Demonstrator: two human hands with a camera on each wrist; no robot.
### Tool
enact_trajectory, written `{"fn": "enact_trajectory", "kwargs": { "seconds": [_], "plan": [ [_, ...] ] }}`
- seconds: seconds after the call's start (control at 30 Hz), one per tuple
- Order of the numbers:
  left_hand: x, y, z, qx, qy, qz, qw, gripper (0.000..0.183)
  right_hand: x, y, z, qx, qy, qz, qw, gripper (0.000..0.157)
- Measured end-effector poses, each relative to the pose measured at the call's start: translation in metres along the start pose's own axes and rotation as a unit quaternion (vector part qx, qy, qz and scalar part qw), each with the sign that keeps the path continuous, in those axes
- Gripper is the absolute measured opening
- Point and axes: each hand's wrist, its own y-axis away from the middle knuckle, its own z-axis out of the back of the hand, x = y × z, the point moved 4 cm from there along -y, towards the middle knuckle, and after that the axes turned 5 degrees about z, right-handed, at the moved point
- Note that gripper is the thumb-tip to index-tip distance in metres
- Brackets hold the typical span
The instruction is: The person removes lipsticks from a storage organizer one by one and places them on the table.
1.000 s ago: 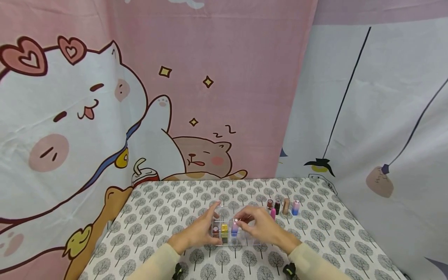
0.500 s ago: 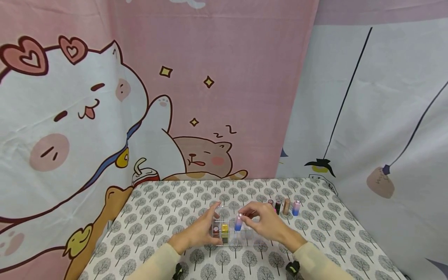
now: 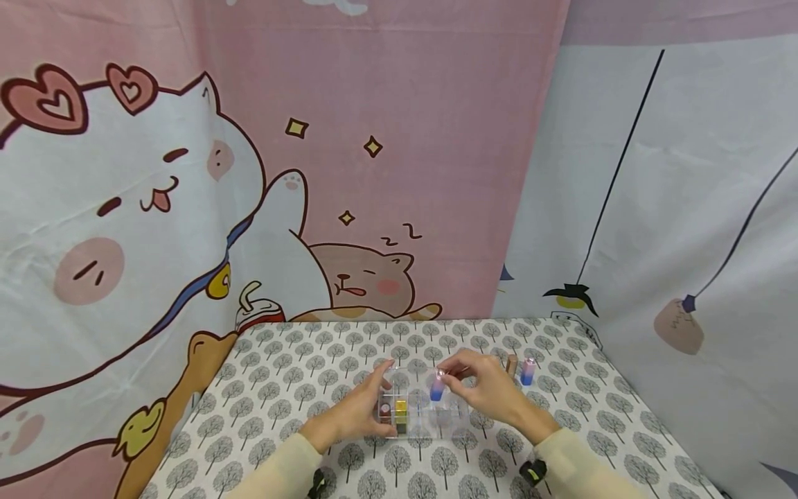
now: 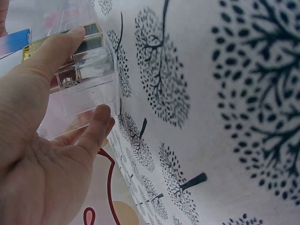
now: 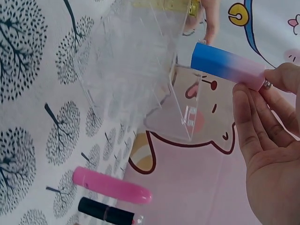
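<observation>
My right hand (image 3: 486,384) pinches a pink-to-blue lipstick tube (image 3: 438,387) by its pink end. In the right wrist view the same lipstick tube (image 5: 227,65) tilts, blue end toward the clear divided organizer (image 5: 126,61). The head view has it over the right part of that organizer (image 3: 451,419). At the organizer's left end my left hand (image 3: 355,410) holds it between thumb and fingers. A gold-topped tube (image 3: 401,409) and a dark red one (image 3: 385,414) stand in its left compartments. The left wrist view shows my thumb against the gold-and-dark tube (image 4: 91,37).
Right of the organizer stand a brown tube (image 3: 511,365) and another pink-to-blue tube (image 3: 528,372). The right wrist view also has a bright pink tube (image 5: 112,185) and a black lipstick (image 5: 105,212) on the tree-print cloth (image 3: 299,367). A cartoon curtain (image 3: 436,173) hangs behind.
My right hand has moved up and to the right with the lipstick tube, away from the gold-topped one. It now covers the pink and black tubes in the head view. My left hand stays put.
</observation>
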Motion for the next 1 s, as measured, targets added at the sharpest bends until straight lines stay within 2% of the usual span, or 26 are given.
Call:
{"fn": "enact_trajectory", "kwargs": {
  "seconds": [0.17, 0.33, 0.63, 0.87, 1.0],
  "plan": [
    [0.000, 0.000, 0.000, 0.004, 0.000, -0.001, 1.0000, 0.145, -0.003, 0.000, 0.008, -0.015, 0.004, 0.001, 1.000, 0.018],
    [-0.001, 0.000, 0.001, 0.008, 0.002, -0.003, 1.0000, 0.143, -0.006, 0.002, 0.017, -0.034, 0.008, -0.017, 0.999, 0.020],
    [0.000, -0.001, 0.001, 0.008, -0.001, -0.001, 1.0000, 0.144, -0.010, 0.006, 0.035, -0.043, 0.009, -0.043, 0.998, 0.021],
    [0.000, -0.001, -0.001, 0.008, -0.002, 0.002, 1.0000, 0.145, -0.018, 0.011, 0.051, -0.065, 0.042, -0.052, 0.996, 0.019],
    [0.000, 0.000, 0.000, 0.007, -0.002, 0.002, 1.0000, 0.145, -0.024, 0.013, 0.058, -0.066, 0.027, -0.063, 0.995, 0.021]
  ]
}}
